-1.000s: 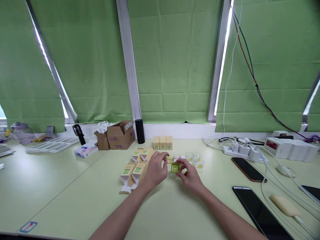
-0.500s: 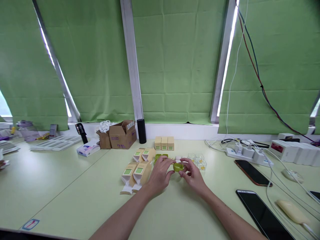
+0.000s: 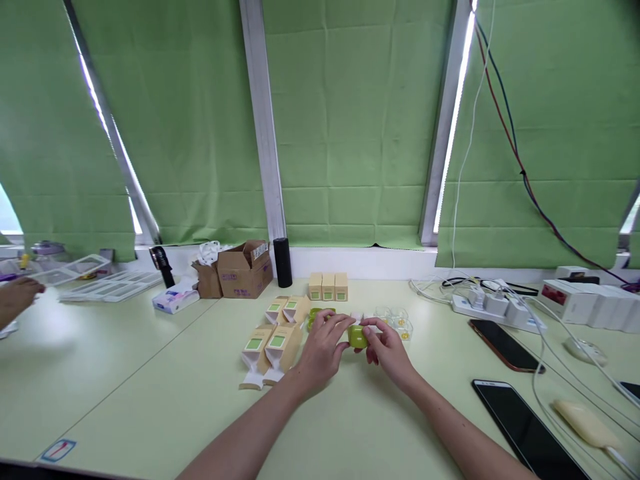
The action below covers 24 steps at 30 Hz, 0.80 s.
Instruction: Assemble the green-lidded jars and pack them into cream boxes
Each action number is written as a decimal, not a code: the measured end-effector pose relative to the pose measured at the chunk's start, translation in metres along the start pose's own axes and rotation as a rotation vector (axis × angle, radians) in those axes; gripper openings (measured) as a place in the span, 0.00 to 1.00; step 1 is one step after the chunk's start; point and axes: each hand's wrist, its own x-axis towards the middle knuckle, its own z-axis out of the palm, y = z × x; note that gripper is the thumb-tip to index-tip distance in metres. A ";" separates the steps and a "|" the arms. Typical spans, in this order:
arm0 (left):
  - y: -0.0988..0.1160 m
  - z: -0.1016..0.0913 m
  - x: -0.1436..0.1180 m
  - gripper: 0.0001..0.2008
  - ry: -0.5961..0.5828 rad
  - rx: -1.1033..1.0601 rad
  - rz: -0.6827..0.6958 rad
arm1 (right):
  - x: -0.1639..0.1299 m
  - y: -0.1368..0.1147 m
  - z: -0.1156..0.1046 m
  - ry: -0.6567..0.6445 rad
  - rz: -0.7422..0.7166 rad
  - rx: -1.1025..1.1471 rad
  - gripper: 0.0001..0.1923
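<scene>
Grip: both of your hands are closed around one small green case (image 3: 358, 335); left hand (image 3: 320, 347) pinches its left side with thumb and fingertips, right hand (image 3: 387, 347) its right side.
Green case: held just above the desk (image 3: 150, 387), between your two hands, in front of the row of goods.
Change: a second ago the piece in your right hand was an open green shell with its hollow facing up; now it reads as a closed, rounded lump, so you seem to have shut it or pressed a second half on. The seam is too small to tell which.
Meaning: judged from that, one case looks finished and still in hand, not yet set down.
Beside your left hand: four tan cartons (image 3: 273, 343) with green labels, lying with their flaps open, touching one another.
Behind your hands: more green pieces (image 3: 316, 313) on the desk, and clear small boxes (image 3: 400, 323) with yellow marks to the right.
Further back: three upright tan boxes (image 3: 328, 286) in a row near the sill, well apart from your hands.
Right side: two dark phones (image 3: 505, 345), a power strip (image 3: 487, 305) with cables.
Far left: another person's hand (image 3: 17, 297) has come into view by the clear trays (image 3: 113, 287); it was not there a second ago.
</scene>
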 end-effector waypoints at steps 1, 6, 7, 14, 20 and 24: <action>0.001 0.000 0.000 0.27 -0.006 0.007 0.015 | 0.000 -0.001 0.001 0.003 0.004 0.001 0.30; 0.004 0.000 -0.001 0.27 -0.030 0.009 0.039 | 0.002 -0.001 0.002 0.018 0.004 -0.017 0.30; 0.004 0.000 -0.002 0.27 -0.036 0.002 0.035 | 0.002 0.000 0.003 0.019 0.000 -0.019 0.30; 0.012 -0.005 -0.003 0.31 -0.094 -0.055 -0.010 | 0.005 0.007 0.004 0.039 -0.010 -0.052 0.30; 0.017 -0.007 -0.002 0.32 -0.117 -0.122 -0.097 | 0.005 0.006 0.003 0.014 -0.019 -0.057 0.31; 0.006 -0.004 -0.003 0.29 -0.058 -0.193 -0.193 | 0.006 0.011 -0.001 0.059 -0.056 -0.113 0.30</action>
